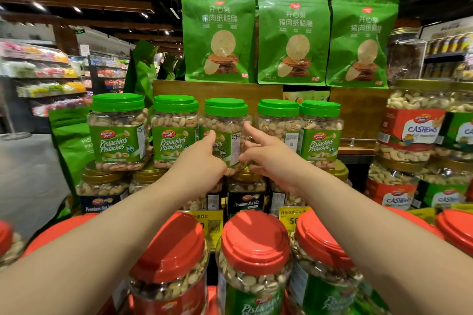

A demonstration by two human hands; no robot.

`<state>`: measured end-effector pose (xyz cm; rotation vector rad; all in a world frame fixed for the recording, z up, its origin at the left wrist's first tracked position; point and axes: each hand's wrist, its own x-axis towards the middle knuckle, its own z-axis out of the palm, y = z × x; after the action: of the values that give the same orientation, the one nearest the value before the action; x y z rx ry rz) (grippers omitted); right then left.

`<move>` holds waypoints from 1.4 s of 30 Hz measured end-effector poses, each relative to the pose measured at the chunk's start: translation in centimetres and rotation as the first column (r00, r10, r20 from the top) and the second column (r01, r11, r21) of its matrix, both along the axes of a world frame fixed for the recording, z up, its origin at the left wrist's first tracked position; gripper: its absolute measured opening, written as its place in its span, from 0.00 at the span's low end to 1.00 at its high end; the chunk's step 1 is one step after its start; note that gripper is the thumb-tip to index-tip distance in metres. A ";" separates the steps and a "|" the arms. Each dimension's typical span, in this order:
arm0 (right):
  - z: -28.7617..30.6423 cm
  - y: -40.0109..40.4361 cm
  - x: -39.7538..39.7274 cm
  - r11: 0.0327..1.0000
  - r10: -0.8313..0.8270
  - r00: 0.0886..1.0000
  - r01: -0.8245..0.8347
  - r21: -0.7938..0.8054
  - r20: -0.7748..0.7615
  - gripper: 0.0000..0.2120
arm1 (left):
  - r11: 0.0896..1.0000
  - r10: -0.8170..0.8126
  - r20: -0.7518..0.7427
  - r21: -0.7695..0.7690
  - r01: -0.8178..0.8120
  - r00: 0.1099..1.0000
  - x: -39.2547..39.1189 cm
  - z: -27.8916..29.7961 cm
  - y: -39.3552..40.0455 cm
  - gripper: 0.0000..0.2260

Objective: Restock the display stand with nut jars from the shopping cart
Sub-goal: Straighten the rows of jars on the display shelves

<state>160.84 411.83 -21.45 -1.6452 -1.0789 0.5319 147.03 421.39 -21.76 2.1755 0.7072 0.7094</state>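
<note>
**Both hands seat a pistachio jar in the green-lid row**

The display stand [217, 92] rises in steps, so each tier shows above the one in front. Three green snack pouches [293, 36] lean upright on its top ledge, faces out for reading, with a fourth peeking above them. Below them runs a row of five green-lidded pistachio jars, labels forward. The middle pistachio jar [226, 133] is the one being handled: the left hand [202, 158] wraps its left side, thumb up along the label, and the right hand [263, 153] cups its right side with fingers spread, forefinger raised. Held at both flanks, it can, I judge, be squared up with its neighbours. It rests on gold-lidded nut-mix jars [245, 194], at least four visible. Nearest, red-lidded jars [256, 261] crowd the foreground, five lids plain. Cashew jars [414, 130] stack to the right.
</note>
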 end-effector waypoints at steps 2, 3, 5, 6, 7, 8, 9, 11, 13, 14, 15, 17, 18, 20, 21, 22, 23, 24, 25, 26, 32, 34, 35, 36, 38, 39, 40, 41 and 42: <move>-0.1 0.1 0.1 0.999 -0.038 0.999 0.038 0.000 0.035 0.39 | 0.995 0.057 -0.031 0.086 -0.054 0.998 -0.5 0.3 0.5 0.37; -0.2 0.2 0.1 0.998 -0.059 0.996 0.059 -0.001 0.065 0.38 | 0.989 0.082 -0.038 0.127 -0.077 0.996 -0.7 0.4 0.9 0.37; -0.4 0.1 -0.1 0.996 -0.087 0.986 0.090 -0.011 0.143 0.37 | 0.981 0.115 -0.035 0.163 -0.108 0.993 -0.7 0.6 1.5 0.37; -0.5 0.0 -0.3 0.995 -0.092 0.979 0.098 -0.024 0.180 0.37 | 0.978 0.125 -0.032 0.171 -0.118 0.992 -0.7 0.7 1.8 0.37; -0.7 0.0 -0.5 0.994 -0.090 0.974 0.100 -0.037 0.210 0.38 | 0.978 0.130 -0.038 0.172 -0.122 0.991 -0.6 0.7 2.0 0.38; -0.8 -0.1 -0.6 0.994 -0.083 0.968 0.097 -0.049 0.235 0.38 | 0.978 0.133 -0.050 0.169 -0.122 0.990 -0.5 0.8 2.1 0.39; -0.9 -0.1 -0.7 0.994 -0.076 0.963 0.094 -0.058 0.257 0.39 | 0.978 0.134 -0.067 0.168 -0.122 0.989 -0.3 0.8 2.3 0.40; -1.0 -0.2 -0.9 0.993 -0.072 0.956 0.094 -0.066 0.285 0.40 | 0.974 0.141 -0.094 0.191 -0.121 0.986 0.0 1.0 2.6 0.43; -1.1 -0.5 -1.2 0.993 -0.067 0.954 0.093 -0.075 0.293 0.41 | 0.968 0.154 -0.112 0.218 -0.126 0.982 0.3 1.2 2.9 0.45; -1.3 -0.6 -1.5 0.992 -0.068 0.952 0.096 -0.079 0.298 0.42 | 0.967 0.159 -0.121 0.221 -0.129 0.980 0.5 1.4 3.1 0.45; -1.4 -0.7 -1.6 0.992 -0.066 0.950 0.096 -0.082 0.304 0.43 | 0.966 0.163 -0.133 0.222 -0.131 0.978 0.6 1.6 3.3 0.45; -1.9 -0.8 -1.9 0.991 -0.059 0.940 0.095 -0.094 0.336 0.43 | 0.965 0.169 -0.157 0.229 -0.130 0.973 0.9 2.0 3.5 0.45; -2.0 -0.9 -2.0 0.990 -0.052 0.933 0.094 -0.103 0.357 0.43 | 0.964 0.170 -0.162 0.231 -0.130 0.972 0.9 2.0 3.6 0.45; -2.3 -1.0 -1.9 0.988 -0.038 0.925 0.091 -0.123 0.378 0.43 | 0.969 0.152 -0.142 0.217 -0.119 0.978 1.0 1.9 3.6 0.45; -2.5 -0.9 -1.8 0.988 -0.036 0.925 0.090 -0.127 0.378 0.43 | 0.973 0.134 -0.127 0.205 -0.107 0.983 0.9 1.9 3.6 0.44; -2.6 -0.8 -1.6 0.988 -0.040 0.927 0.092 -0.124 0.373 0.44 | 0.976 0.116 -0.117 0.199 -0.091 0.986 0.8 1.9 3.5 0.44; -2.6 -0.6 -1.3 0.988 -0.045 0.933 0.094 -0.120 0.357 0.45 | 0.976 0.101 -0.112 0.206 -0.076 0.989 0.6 2.0 3.5 0.43; -2.6 -0.5 -1.0 0.988 -0.053 0.940 0.098 -0.118 0.336 0.46 | 0.972 0.088 -0.114 0.225 -0.061 0.990 0.3 2.0 3.4 0.42; -2.6 -0.5 -0.8 0.987 -0.062 0.947 0.105 -0.119 0.316 0.47 | 0.967 0.080 -0.119 0.252 -0.048 0.990 0.0 2.1 3.3 0.40; -2.5 -0.5 -0.5 0.987 -0.070 0.949 0.111 -0.118 0.307 0.47 | 0.958 0.077 -0.126 0.286 -0.038 0.989 -0.4 2.2 3.2 0.39; -2.4 -0.4 0.2 0.992 -0.105 0.941 0.122 -0.034 0.323 0.44 | 0.928 0.117 -0.117 0.365 -0.067 0.986 -1.2 1.1 3.3 0.42; -2.5 -0.2 0.2 0.994 -0.097 0.948 0.106 -0.012 0.302 0.44 | 0.955 0.092 -0.124 0.293 -0.052 0.988 -0.7 0.4 3.4 0.44; -2.5 0.0 0.2 0.995 -0.092 0.951 0.099 -0.008 0.294 0.45 | 0.966 0.070 -0.129 0.258 -0.034 0.989 -0.4 0.1 3.4 0.44; -2.5 0.2 0.4 0.995 -0.088 0.953 0.095 -0.009 0.289 0.45 | 0.973 0.050 -0.133 0.230 -0.018 0.990 -0.2 -0.2 3.4 0.45; -2.6 0.5 0.6 0.996 -0.078 0.957 0.087 -0.019 0.279 0.46 | 0.981 0.033 -0.127 0.193 -0.008 0.991 0.0 -0.6 3.3 0.47; -2.5 0.7 0.8 0.996 -0.073 0.958 0.083 -0.024 0.277 0.47 | 0.984 0.030 -0.116 0.177 -0.009 0.993 0.1 -0.7 3.4 0.47; -2.5 0.8 0.9 0.996 -0.070 0.958 0.082 -0.032 0.278 0.47 | 0.988 0.026 -0.105 0.156 -0.010 0.994 0.3 -0.9 3.4 0.48; -2.5 0.8 1.0 0.996 -0.067 0.957 0.080 -0.036 0.281 0.47 | 0.990 0.021 -0.094 0.139 -0.008 0.995 0.3 -0.9 3.4 0.48; -2.4 0.9 1.1 0.996 -0.062 0.957 0.077 -0.040 0.283 0.47 | 0.991 0.016 -0.089 0.130 -0.004 0.996 0.4 -1.1 3.5 0.49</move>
<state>161.90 412.68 -23.89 -1.8349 -1.2157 0.2850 147.44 424.89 -22.83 2.3367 0.7365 0.6831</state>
